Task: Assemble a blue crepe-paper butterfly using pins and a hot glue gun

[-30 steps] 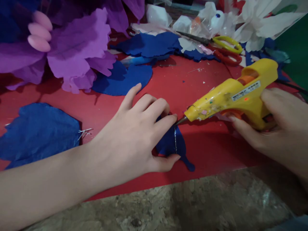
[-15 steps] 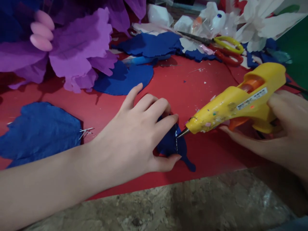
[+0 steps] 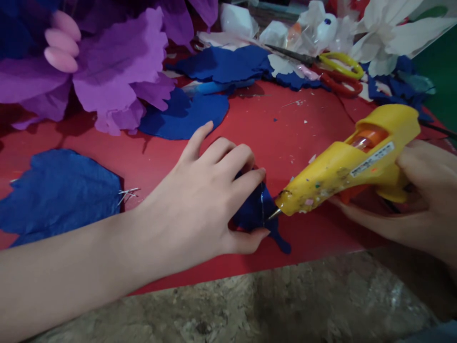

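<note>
My left hand point(image 3: 207, 200) presses a small blue crepe-paper petal point(image 3: 257, 216) onto the red sheet point(image 3: 285, 128), pinching it between thumb and curled fingers, index finger stretched out. A thin line of glue runs down the petal. My right hand point(image 3: 414, 200) grips a yellow glue gun point(image 3: 352, 162) by its handle, a finger under the orange trigger. The gun's metal tip touches the lower part of the petal, just right of my left fingers.
A large purple paper flower point(image 3: 114, 71) with pink stamens fills the back left. Blue petals lie at the left point(image 3: 57, 195) and centre back point(image 3: 185, 114). Yellow-handled scissors point(image 3: 339, 64), red-handled scissors, white paper flowers and plastic wrap crowd the back right. A rough board point(image 3: 285, 305) runs along the near edge.
The glue gun's tip has travelled downward along the blue petal, from near my left fingertips toward my thumb. My left hand has kept its place on the petal.
</note>
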Demonstrator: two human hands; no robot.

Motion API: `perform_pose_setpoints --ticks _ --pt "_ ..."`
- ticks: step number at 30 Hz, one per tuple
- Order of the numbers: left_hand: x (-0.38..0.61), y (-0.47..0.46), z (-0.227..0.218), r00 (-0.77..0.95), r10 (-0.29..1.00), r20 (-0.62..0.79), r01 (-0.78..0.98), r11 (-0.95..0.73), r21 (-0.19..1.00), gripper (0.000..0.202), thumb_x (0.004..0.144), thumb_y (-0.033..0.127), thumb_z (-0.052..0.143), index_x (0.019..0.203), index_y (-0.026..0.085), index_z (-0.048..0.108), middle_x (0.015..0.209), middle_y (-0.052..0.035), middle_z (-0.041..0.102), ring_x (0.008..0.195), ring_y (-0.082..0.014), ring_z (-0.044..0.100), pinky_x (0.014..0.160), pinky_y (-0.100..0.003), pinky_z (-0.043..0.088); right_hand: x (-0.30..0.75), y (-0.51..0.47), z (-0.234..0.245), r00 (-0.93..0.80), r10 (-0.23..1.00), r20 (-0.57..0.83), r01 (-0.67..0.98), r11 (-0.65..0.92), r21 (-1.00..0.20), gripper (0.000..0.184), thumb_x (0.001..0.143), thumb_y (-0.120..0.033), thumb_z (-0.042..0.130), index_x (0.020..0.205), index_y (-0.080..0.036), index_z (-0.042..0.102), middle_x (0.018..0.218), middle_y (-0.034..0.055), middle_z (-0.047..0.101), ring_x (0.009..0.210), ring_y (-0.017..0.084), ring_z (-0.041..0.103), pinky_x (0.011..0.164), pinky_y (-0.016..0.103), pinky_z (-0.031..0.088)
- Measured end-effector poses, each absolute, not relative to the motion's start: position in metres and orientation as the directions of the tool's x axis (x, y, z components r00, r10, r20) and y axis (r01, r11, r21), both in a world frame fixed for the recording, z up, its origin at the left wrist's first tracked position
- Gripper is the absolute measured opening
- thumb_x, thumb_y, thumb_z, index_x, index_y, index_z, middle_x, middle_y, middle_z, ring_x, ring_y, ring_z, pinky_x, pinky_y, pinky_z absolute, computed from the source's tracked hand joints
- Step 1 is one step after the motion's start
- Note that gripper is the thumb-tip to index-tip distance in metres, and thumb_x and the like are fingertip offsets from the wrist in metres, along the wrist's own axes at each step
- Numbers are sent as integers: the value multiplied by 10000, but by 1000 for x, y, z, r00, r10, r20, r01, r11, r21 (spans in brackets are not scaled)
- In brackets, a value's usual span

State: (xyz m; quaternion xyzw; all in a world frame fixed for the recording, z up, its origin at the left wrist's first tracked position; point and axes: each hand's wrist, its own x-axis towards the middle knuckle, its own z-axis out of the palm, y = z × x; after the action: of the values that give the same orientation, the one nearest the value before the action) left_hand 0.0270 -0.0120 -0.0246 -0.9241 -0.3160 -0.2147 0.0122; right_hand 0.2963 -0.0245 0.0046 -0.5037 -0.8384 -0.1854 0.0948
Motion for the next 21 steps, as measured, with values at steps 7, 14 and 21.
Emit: perform_pose_setpoints --ticks 7,14,21 --pt "28 -11 -21 721 580 378 583 -804 121 435 829 463 458 1031 136 663 954 -94 615 915 -299 590 1051 -621 344 292 -22 5 -566 727 388 824 484 295 502 892 -688 255 682 -234 302 542 -58 267 398 84 269 331 212 218" --pt "28 -12 -23 689 584 429 601 -791 112 420 866 421 388 1021 139 658 967 -77 600 920 -279 582 1061 -594 333 295 -22 10 -577 728 371 816 494 300 469 916 -636 279 716 -218 357 575 -37 332 429 78 297 359 210 252" --pt "28 -10 -19 722 596 350 593 -795 130 468 805 501 479 1018 133 674 948 -81 606 906 -288 595 1036 -630 338 295 -24 6 -516 775 365 856 451 252 536 881 -708 213 720 -223 373 578 -26 333 447 91 298 381 237 244"
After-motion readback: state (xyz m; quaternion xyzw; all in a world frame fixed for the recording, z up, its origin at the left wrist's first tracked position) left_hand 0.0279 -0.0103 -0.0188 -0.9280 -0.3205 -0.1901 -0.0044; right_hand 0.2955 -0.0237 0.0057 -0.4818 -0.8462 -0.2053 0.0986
